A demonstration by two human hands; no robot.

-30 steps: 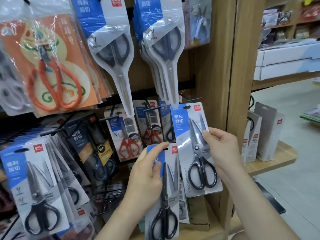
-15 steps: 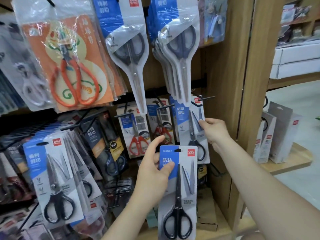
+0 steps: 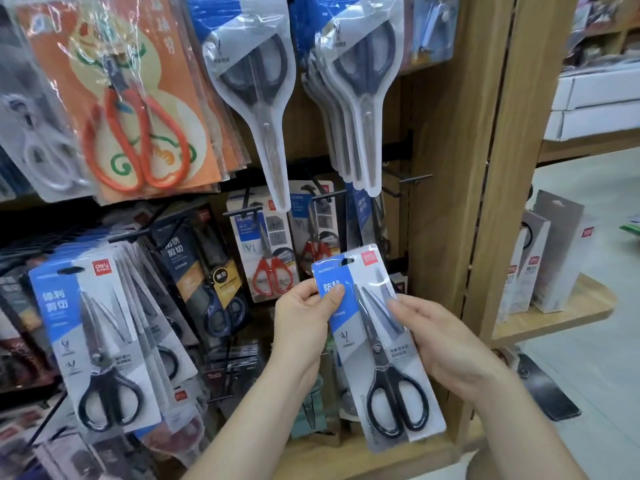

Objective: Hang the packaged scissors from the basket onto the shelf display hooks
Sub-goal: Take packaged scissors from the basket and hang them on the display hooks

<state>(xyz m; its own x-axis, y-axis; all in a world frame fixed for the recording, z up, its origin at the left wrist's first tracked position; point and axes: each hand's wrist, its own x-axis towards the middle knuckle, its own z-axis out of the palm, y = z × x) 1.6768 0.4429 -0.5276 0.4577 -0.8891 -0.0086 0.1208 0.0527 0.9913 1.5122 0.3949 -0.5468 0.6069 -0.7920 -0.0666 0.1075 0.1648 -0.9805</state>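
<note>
You hold one pack of scissors (image 3: 377, 344) between both hands. Your left hand (image 3: 301, 330) pinches its upper blue part, with the thumb (image 3: 334, 292) lying on the front. Your right hand (image 3: 446, 348) grips the right edge near the blades, fingers curled behind the card.

The pack's long axis runs from up-left to down-right, handles at the bottom. The hang hole (image 3: 347, 261) is at the top end, just above your left thumb.

The hook (image 3: 415, 177) whose front end shows bare is well above both hands, more over the right one. So I judge that the right hand is nearer to it, but the hole sits on the left side. You would lift the pack, turn its top to the right and bring the hole in line with the hook tip.
</note>
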